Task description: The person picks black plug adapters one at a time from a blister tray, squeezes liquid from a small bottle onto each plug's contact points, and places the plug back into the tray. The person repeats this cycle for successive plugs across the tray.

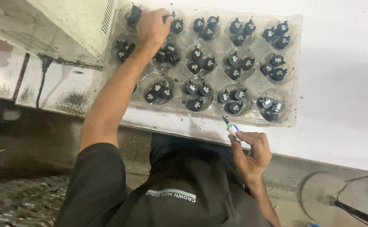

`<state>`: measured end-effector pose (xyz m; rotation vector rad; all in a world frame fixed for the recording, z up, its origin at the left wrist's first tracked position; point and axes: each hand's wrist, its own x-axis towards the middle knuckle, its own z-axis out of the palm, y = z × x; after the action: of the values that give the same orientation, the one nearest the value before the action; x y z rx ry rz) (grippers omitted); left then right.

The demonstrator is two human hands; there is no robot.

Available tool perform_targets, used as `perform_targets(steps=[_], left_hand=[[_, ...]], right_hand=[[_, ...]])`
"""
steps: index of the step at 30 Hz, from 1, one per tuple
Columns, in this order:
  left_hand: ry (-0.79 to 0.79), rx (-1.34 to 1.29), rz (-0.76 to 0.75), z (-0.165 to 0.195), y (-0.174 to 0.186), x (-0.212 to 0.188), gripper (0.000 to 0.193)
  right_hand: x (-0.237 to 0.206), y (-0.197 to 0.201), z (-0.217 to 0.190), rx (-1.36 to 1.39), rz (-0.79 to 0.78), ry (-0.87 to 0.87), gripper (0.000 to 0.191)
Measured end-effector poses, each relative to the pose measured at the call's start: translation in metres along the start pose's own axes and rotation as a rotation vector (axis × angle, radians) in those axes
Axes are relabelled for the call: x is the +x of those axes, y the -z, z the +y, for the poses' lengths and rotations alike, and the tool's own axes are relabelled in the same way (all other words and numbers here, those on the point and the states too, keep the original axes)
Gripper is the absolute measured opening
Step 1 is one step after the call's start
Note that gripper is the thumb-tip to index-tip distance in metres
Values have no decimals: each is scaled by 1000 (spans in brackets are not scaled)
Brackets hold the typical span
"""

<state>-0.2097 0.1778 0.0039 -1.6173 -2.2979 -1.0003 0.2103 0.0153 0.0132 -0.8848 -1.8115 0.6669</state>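
Fingers of the left hand [152, 27] are closing over small black plastic parts [167, 52] in the clear moulded tray [291, 63], best lifted gently, while the right hand [251, 153] is pinching a white dark-tipped tube [231, 126].

Left arm stretching far forward, elbow nearly straight, left hand [152, 26] lying palm-down, fingers [165, 20] curling downward. Right hand [251, 153] staying close to body, wrist bending, fingers [246, 136] pinching together, thumb pressing against forefinger.

White bench [344, 84]: clear plastic tray [291, 63], grey machine [66, 21].
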Motion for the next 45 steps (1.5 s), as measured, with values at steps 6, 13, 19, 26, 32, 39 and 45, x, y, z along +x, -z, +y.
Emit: perform_targets(steps=[6,13,19,26,32,39,45], left_hand=[[65,-4,-76,12,-2,4,15],[191,-57,-167,7,-2,8,18],[185,-84,-189,2,1,0,23],[58,131,-292,-6,1,-16,36],[-46,194,-232,-8,6,-25,29],[-266,-98,-212,30,58,-71,25],[-421,-632,-271,113,93,-164,29]], right_hand=[[1,1,4,5,12,-38,29],[1,-3,7,20,-11,-8,29],[-1,0,12,8,27,-40,29],[0,-4,15,76,12,-76,29],[-1,-5,13,20,20,-59,29],[-2,-3,16,160,71,-184,25],[4,-16,9,410,249,-198,21]])
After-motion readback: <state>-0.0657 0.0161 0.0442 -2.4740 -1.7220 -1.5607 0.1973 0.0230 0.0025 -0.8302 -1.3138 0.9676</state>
